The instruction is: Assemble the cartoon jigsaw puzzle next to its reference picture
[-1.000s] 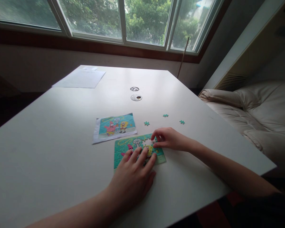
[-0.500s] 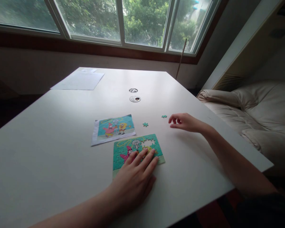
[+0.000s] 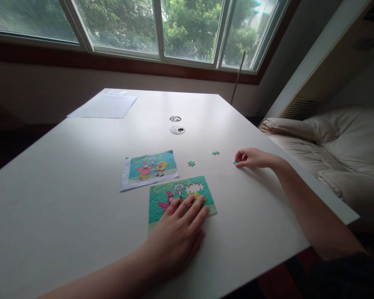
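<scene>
My left hand (image 3: pixel 182 226) lies flat with fingers spread over the lower right of a cartoon jigsaw puzzle (image 3: pixel 162 199), covering part of it. A white gap shows near the puzzle's upper right corner. Off to the right, my right hand (image 3: pixel 251 158) pinches a small green puzzle piece (image 3: pixel 235 162) between thumb and fingertips, close to the tabletop. Two loose green pieces lie on the table beyond the puzzle: one puzzle piece (image 3: pixel 191 163) nearer the puzzle, another piece (image 3: pixel 216 153) farther back. A printed reference picture (image 3: pixel 152 166) of the same cartoon rests just behind the puzzle.
The white table (image 3: pixel 81 178) carries two round inset discs (image 3: pixel 177 130) in its middle. Paper sheets (image 3: pixel 102 106) lie at the far left corner. A cream leather sofa (image 3: pixel 345 141) stands right of the table, and windows (image 3: pixel 190 29) line the far wall.
My right hand has moved a little to the right, away from the farther loose piece, and now has a green puzzle piece in its fingertips. The left hand has stayed on the puzzle.
</scene>
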`<state>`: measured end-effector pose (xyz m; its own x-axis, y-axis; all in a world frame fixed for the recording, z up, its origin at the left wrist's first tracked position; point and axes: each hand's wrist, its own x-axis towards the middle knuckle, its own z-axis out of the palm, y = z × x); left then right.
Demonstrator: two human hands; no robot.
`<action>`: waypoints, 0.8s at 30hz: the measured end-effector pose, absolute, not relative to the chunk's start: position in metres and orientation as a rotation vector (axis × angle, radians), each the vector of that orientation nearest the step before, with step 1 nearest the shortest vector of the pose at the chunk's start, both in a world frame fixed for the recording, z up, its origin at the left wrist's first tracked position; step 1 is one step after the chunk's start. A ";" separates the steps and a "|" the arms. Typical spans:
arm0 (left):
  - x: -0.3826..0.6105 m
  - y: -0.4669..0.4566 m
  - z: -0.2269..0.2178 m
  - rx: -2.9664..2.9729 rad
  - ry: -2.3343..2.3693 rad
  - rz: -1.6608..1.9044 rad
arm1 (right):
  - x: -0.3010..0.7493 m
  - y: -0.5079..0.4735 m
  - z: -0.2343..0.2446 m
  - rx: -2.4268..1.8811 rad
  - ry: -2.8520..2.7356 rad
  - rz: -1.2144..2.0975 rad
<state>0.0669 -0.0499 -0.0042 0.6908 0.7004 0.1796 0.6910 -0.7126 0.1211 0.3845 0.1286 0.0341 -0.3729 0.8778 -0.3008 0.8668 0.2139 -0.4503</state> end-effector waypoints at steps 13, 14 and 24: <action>0.067 -0.050 0.000 2.893 1.162 0.346 | 0.357 0.121 0.027 -1.570 -2.428 0.864; 0.066 -0.048 0.002 2.892 1.162 0.359 | 0.351 0.119 0.025 -1.536 -2.424 0.846; 0.010 0.025 0.022 2.853 0.872 0.614 | 0.311 0.106 0.016 -1.247 -2.406 0.675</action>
<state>0.0096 0.0250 0.0218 0.7553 0.5547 0.3491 0.5161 -0.8317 0.2048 0.3105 0.1056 0.0160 -0.5531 0.8287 0.0856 0.6633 0.5002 -0.5566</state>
